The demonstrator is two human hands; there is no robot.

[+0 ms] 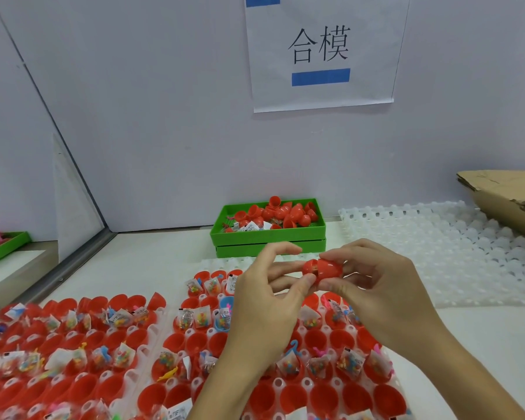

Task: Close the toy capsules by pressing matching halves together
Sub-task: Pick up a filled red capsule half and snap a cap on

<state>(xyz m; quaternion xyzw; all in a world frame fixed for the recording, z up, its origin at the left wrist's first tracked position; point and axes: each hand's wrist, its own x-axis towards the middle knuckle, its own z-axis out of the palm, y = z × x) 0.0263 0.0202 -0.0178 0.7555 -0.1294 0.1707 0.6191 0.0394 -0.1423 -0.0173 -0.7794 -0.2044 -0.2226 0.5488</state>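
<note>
Both hands meet in the air above the table, holding one red capsule (322, 270) between them. The left hand (267, 301) pinches the smaller, left end of the capsule with thumb and fingertips, its index finger arched over the top. The right hand (376, 286) grips the larger, right half, thumb below and fingers curled round the far side. The two halves touch, with a dark seam showing where they join; whether they are fully pressed together cannot be told. Directly below the hands lies a white tray (164, 325) of open red halves (176, 341), many holding small packets of coloured toys (202, 318). A second such tray (140, 350) sits to the left of the left hand. Beyond the hands stands a green bin (267, 237) heaped with loose red shells (281, 212). To the right of the right hand lie bare white trays (455, 247), and past them a cardboard box (506, 195).
</note>
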